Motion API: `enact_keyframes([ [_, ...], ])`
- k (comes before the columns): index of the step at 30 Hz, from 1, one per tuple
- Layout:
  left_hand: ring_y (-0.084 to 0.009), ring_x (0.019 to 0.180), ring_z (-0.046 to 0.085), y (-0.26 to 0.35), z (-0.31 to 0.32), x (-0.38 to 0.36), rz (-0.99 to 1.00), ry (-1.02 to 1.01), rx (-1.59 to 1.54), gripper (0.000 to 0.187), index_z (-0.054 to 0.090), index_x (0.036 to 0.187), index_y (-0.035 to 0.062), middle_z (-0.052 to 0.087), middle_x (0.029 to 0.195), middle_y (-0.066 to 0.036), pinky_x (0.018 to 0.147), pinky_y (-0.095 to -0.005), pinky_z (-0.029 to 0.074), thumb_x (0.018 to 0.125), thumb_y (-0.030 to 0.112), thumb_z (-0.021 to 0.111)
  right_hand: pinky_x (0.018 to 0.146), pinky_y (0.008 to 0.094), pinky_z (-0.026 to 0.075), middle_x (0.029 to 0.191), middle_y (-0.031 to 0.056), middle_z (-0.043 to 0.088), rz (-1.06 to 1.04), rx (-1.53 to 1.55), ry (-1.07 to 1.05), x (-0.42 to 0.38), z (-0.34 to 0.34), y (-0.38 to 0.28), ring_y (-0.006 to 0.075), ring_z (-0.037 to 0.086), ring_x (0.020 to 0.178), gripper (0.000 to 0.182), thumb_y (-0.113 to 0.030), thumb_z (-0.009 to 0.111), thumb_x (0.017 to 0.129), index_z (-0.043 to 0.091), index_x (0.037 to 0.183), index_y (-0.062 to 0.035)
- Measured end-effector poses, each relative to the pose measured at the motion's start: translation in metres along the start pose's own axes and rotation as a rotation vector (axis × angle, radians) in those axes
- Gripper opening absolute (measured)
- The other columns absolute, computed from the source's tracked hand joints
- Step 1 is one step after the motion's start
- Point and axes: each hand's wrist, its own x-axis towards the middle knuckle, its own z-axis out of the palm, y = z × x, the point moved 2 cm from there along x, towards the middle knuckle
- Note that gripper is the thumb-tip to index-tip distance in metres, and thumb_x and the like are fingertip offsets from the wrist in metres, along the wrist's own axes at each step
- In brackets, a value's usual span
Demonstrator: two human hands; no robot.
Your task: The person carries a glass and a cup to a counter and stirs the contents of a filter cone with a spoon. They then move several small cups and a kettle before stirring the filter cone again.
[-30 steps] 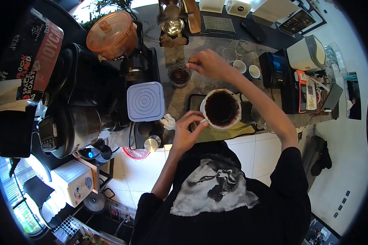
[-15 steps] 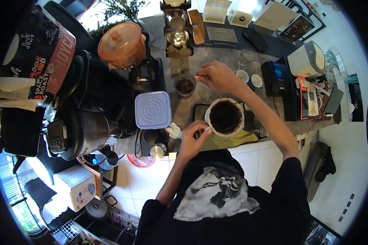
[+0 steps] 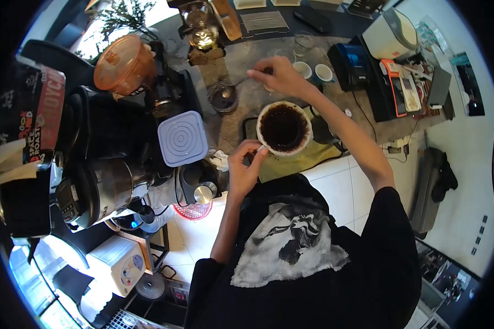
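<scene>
A coffee dripper [image 3: 307,143] with a pale paper filter holds wet, dark coffee grounds [image 3: 282,127] in front of me. The fingers of my left hand [image 3: 246,167] are closed on its handle at the lower left. Beyond it, my right hand [image 3: 280,77] reaches across the counter with its fingertips pinched. From them a thin spoon [image 3: 239,83] seems to run down to a small glass [image 3: 223,104], which has dark contents. An olive-green cloth [image 3: 277,169] lies under the dripper, along the counter's front edge.
Two white cups [image 3: 323,73] stand right of my right hand. A lilac square lid [image 3: 183,139] and a crumpled tissue [image 3: 219,160] are to the left. Behind the lid stands a grinder with an orange hopper [image 3: 123,64]. A black box-shaped device [image 3: 348,67] sits farther right.
The view has shifted, so the counter appears farther left and higher. My right hand has drawn back from the glass rim, while my left hand stays on the dripper handle.
</scene>
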Motion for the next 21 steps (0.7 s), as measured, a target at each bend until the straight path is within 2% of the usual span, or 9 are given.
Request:
enact_keyframes([
  [2, -0.0076, 0.071, 0.052, 0.001, -0.001, 0.0, -0.025, 0.007, -0.001, 0.014, 0.066, 0.089, -0.002, 0.064, 0.092, -0.004, 0.064, -0.0224, 0.041, 0.089, 0.012, 0.069, 0.056, 0.0298, 0.044, 0.064, 0.0062, 0.063, 0.141, 0.225, 0.031, -0.003, -0.005, 0.009, 0.0111, 0.056, 0.058, 0.031, -0.026, 0.065, 0.092, 0.07, 0.077, 0.0005],
  [3, -0.0073, 0.071, 0.052, 0.001, -0.001, 0.001, -0.011, 0.01, 0.006, 0.014, 0.065, 0.089, -0.0024, 0.063, 0.09, -0.004, 0.064, -0.0224, 0.041, 0.089, 0.011, 0.069, 0.056, 0.0298, 0.044, 0.064, 0.0062, 0.063, 0.146, 0.224, 0.038, -0.007, -0.009, 0.007, 0.0111, 0.056, 0.058, 0.031, -0.026, 0.065, 0.092, 0.07, 0.077, 0.0005],
  [5, -0.0075, 0.071, 0.052, 0.002, 0.0, 0.001, -0.018, 0.0, 0.005, 0.014, 0.065, 0.089, -0.0025, 0.063, 0.09, -0.004, 0.064, -0.0225, 0.042, 0.089, 0.011, 0.069, 0.057, 0.0259, 0.045, 0.067, 0.0004, 0.063, 0.114, 0.433, 0.114, -0.016, -0.021, 0.003, 0.0058, 0.056, 0.062, 0.033, -0.027, 0.063, 0.095, 0.068, 0.076, -0.0001],
  [12, -0.0094, 0.072, 0.054, -0.004, -0.003, 0.003, 0.05, -0.021, 0.064, 0.014, 0.064, 0.089, -0.003, 0.062, 0.089, -0.005, 0.065, -0.0234, 0.043, 0.09, 0.011, 0.067, 0.06, 0.0227, 0.043, 0.071, -0.0009, 0.062, 0.141, 0.506, 0.204, -0.066, -0.076, -0.032, 0.0054, 0.054, 0.065, 0.03, -0.025, 0.06, 0.096, 0.064, 0.076, -0.0026],
  [17, -0.0094, 0.075, 0.053, -0.001, -0.002, 0.002, 0.063, -0.028, 0.098, 0.016, 0.063, 0.088, -0.0031, 0.061, 0.088, -0.004, 0.067, -0.0232, 0.042, 0.092, 0.013, 0.065, 0.059, 0.0237, 0.041, 0.07, -0.0001, 0.061, 0.158, 0.452, 0.257, -0.103, -0.088, -0.044, 0.0056, 0.053, 0.065, 0.029, -0.024, 0.062, 0.094, 0.063, 0.08, 0.0008],
  [19, -0.009, 0.075, 0.052, -0.006, -0.001, 0.001, 0.066, -0.018, 0.091, 0.018, 0.062, 0.087, -0.0033, 0.06, 0.087, -0.004, 0.068, -0.0227, 0.04, 0.093, 0.013, 0.064, 0.06, 0.0266, 0.042, 0.069, 0.0055, 0.062, 0.155, 0.191, 0.282, -0.115, -0.092, -0.048, 0.01, 0.054, 0.063, 0.027, -0.022, 0.063, 0.093, 0.064, 0.086, 0.0033],
  [20, -0.0086, 0.074, 0.049, -0.009, 0.0, 0.0, 0.045, -0.014, 0.047, 0.019, 0.061, 0.087, -0.0034, 0.058, 0.085, -0.003, 0.068, -0.0228, 0.039, 0.094, 0.014, 0.063, 0.06, 0.0266, 0.042, 0.069, 0.0055, 0.062, 0.15, 0.197, 0.279, -0.118, -0.095, -0.053, 0.01, 0.054, 0.063, 0.027, -0.022, 0.063, 0.093, 0.064, 0.086, 0.0033],
  [21, -0.0082, 0.074, 0.047, -0.011, 0.001, 0.0, 0.025, -0.009, 0.005, 0.021, 0.059, 0.086, -0.0034, 0.055, 0.083, -0.002, 0.068, -0.0228, 0.038, 0.095, 0.015, 0.061, 0.06, 0.0286, 0.043, 0.071, 0.0085, 0.062, 0.084, 0.083, 0.28, -0.12, -0.098, -0.061, 0.0141, 0.055, 0.063, 0.025, -0.021, 0.063, 0.093, 0.064, 0.088, 0.0035],
])
